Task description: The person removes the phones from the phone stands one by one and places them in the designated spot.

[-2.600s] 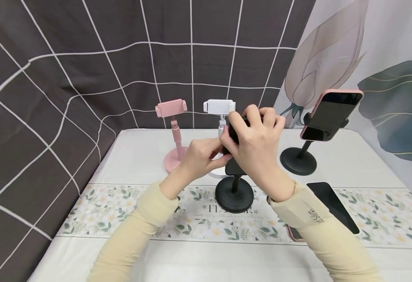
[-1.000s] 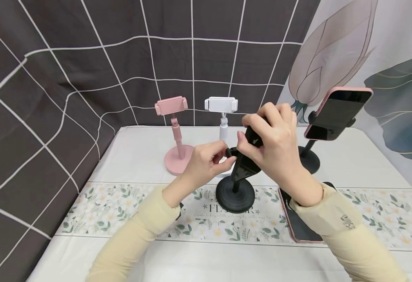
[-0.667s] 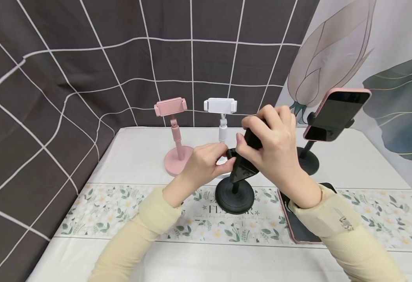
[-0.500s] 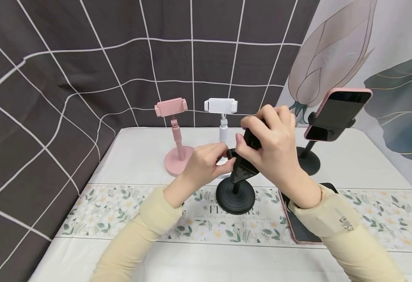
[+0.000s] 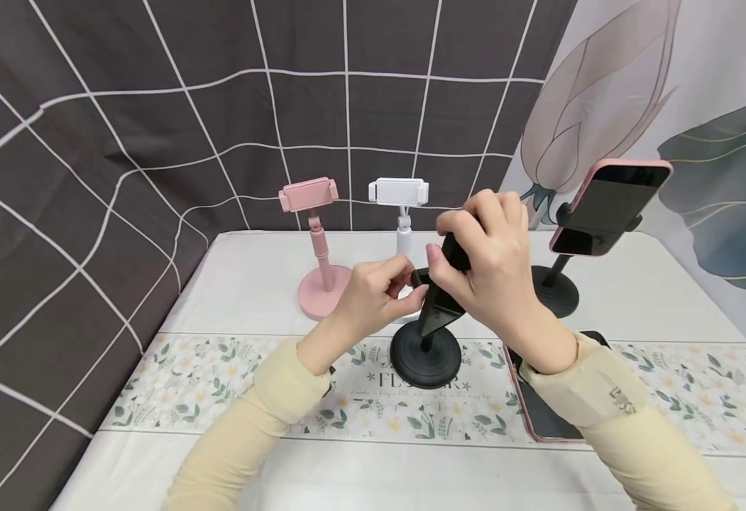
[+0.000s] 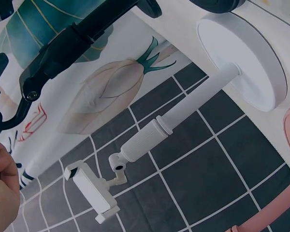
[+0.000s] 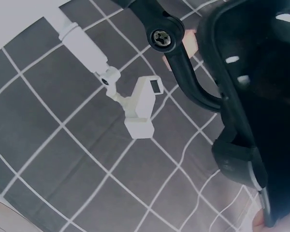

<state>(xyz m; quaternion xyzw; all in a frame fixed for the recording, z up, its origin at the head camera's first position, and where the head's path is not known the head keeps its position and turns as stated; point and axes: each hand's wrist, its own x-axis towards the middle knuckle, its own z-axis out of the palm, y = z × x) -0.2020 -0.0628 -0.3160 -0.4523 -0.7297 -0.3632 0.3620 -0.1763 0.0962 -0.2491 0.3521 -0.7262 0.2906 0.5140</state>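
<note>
A black phone stand (image 5: 425, 358) stands mid-table on its round base, with a dark phone (image 5: 444, 309) at its top, turned nearly edge-on. My left hand (image 5: 373, 287) pinches the stand's clamp end between thumb and fingers. My right hand (image 5: 494, 262) grips the phone's upper part from the right, thumb in front and fingers curled over; it hides much of the clamp and phone. In the right wrist view the stand's hinged arm (image 7: 162, 38) meets the black clamp (image 7: 237, 162) behind the phone. The left wrist view shows the stand's black neck (image 6: 63, 53).
A pink stand (image 5: 324, 273) and a white stand (image 5: 400, 191) rise behind. At right, another black stand (image 5: 554, 292) bears a pink-edged phone (image 5: 609, 209). A pink-edged phone (image 5: 548, 408) lies on the floral runner (image 5: 200, 376), partly under the right forearm.
Since the earliest frame, my right hand has moved right and down, turning the phone toward edge-on; my left hand has shifted slightly right. Over the last half second the phone has turned a little more.
</note>
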